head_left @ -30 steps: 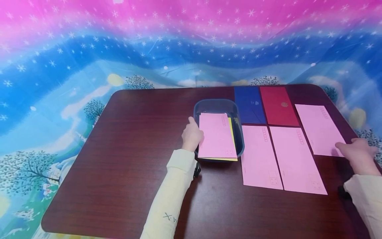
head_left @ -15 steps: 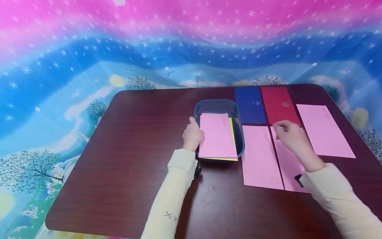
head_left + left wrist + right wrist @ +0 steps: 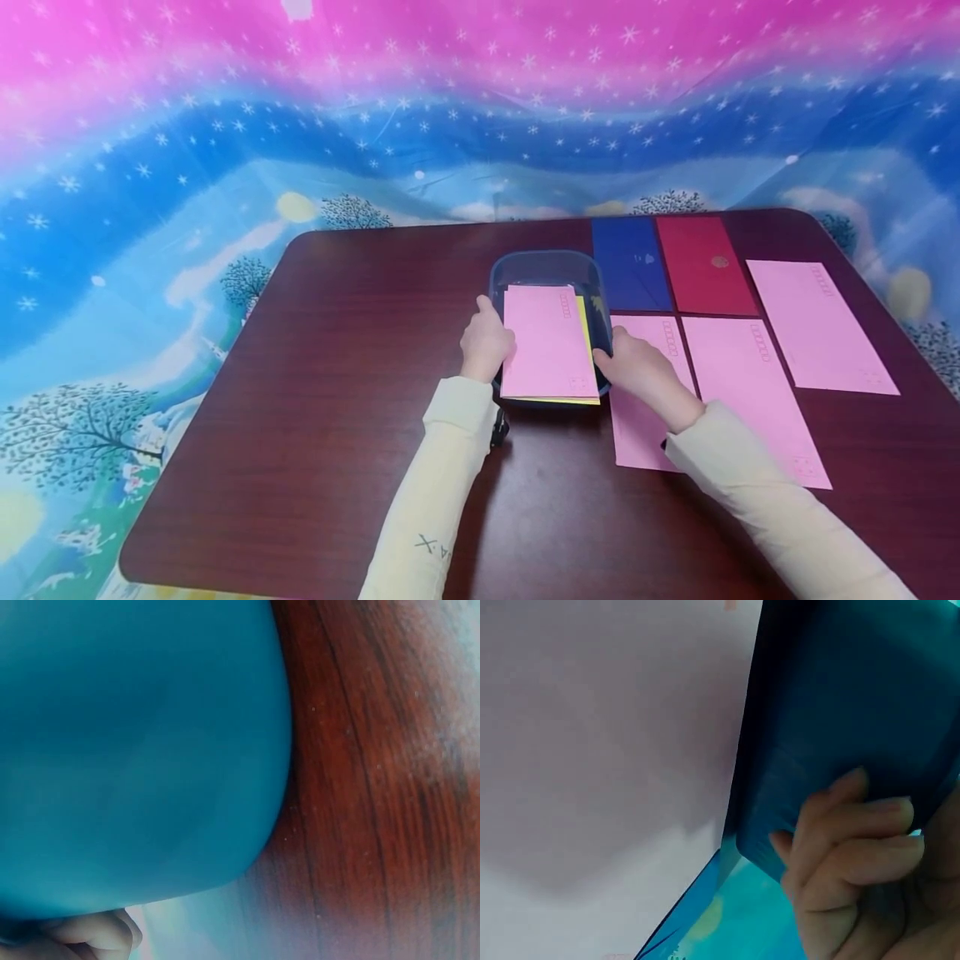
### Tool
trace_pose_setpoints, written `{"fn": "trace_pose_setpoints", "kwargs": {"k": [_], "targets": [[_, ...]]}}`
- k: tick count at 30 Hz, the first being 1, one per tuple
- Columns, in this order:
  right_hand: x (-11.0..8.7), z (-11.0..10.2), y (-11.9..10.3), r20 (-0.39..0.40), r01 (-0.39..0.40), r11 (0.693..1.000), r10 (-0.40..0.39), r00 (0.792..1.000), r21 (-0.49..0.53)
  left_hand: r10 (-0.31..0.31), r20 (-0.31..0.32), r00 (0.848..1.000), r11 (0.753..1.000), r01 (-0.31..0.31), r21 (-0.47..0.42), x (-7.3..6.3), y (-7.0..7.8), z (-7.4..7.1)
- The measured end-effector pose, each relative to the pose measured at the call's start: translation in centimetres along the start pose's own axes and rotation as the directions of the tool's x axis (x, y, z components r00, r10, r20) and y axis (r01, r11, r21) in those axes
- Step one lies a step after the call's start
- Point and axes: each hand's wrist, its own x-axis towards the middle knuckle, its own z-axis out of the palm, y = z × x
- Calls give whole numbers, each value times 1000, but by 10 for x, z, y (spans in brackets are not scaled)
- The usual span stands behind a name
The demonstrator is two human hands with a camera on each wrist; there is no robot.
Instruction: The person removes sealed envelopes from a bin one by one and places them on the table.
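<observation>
A dark blue plastic bin stands on the table between both hands. My left hand grips its left rim, thumb on top. In the left wrist view, a few of its bent fingers show below the blue wall. At the opposite rim my right hand holds on, thumb at the inner side. The right wrist view shows those fingers curled against the bin's outer wall. Inside the bin a pink envelope lies on top, a yellow edge showing under it.
Right of the bin lie a blue envelope, a red envelope and, in front, two pink envelopes. Another pink envelope lies at the far right of the brown table. A patterned cloth hangs behind.
My right hand has left the far-right pink envelope, crossed leftward over the others and taken hold of the bin's right rim. My left hand stays at the left rim.
</observation>
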Motion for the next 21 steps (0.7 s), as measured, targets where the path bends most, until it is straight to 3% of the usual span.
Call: {"fn": "trace_pose_setpoints", "kwargs": {"k": [6, 12, 21], "targets": [[4, 3, -9, 50, -76, 991, 82, 995, -114, -8, 10, 1000, 1000, 8, -11, -1, 0, -5], [4, 7, -15, 19, -148, 981, 151, 988, -128, -35, 22, 999, 999, 36, -18, -1, -1, -9], [4, 7, -15, 14, -188, 973, 191, 981, -132, -49, 55, 997, 997, 52, -52, 1, -4, -8]]}}
